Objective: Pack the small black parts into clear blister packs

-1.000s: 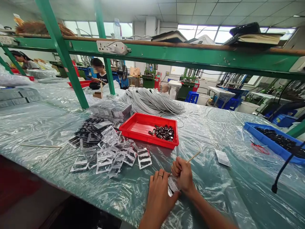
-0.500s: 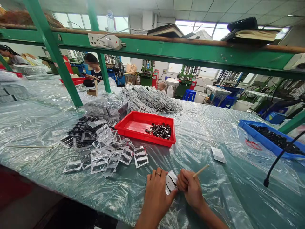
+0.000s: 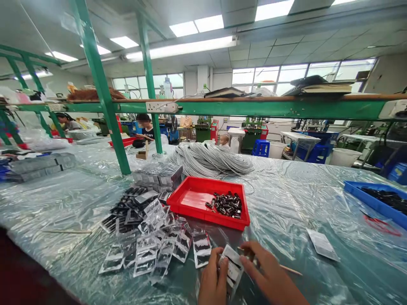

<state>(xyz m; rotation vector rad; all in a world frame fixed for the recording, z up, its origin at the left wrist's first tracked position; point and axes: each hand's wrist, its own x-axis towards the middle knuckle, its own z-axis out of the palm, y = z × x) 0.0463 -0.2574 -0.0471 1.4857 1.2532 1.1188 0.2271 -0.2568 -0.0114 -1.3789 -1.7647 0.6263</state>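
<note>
At the bottom of the view, my left hand and my right hand pinch a small clear packet holding dark parts between them. A thin wooden stick runs out from under the fingers of my right hand. Just left of my hands lies a heap of several similar clear packets. Beyond my hands stands a red tray with small dark connectors in its right part.
The bench is covered with clear plastic sheeting. A bundle of grey cable lies behind the tray. A blue tray stands at far right, a lone packet near it. Green frame posts rise at left. People sit at the far benches.
The camera has tilted up, so my hands sit lower in view. The packet has turned more upright between my hands, and the stick now points right, low over the table.
</note>
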